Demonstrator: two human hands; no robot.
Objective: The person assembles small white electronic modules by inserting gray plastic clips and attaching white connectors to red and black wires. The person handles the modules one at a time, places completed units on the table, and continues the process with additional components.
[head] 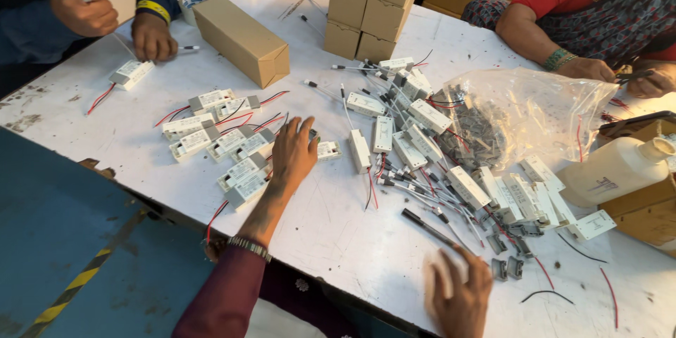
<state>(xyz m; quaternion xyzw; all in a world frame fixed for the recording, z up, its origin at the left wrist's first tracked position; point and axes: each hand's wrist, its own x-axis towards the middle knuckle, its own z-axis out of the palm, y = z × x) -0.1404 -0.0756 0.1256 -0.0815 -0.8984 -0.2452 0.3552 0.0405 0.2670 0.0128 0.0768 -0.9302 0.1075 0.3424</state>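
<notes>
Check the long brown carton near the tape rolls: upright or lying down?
Lying down. The long brown carton rests on its long side on the white table, flaps shut.

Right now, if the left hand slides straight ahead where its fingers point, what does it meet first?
The left hand points up-right; just past its fingertips lies a small white driver module, apparently touching already, so that comes first.

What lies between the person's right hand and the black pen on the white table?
Nothing visible. The right hand rests on the white table, and only bare tabletop separates it from the black pen just above.
</notes>
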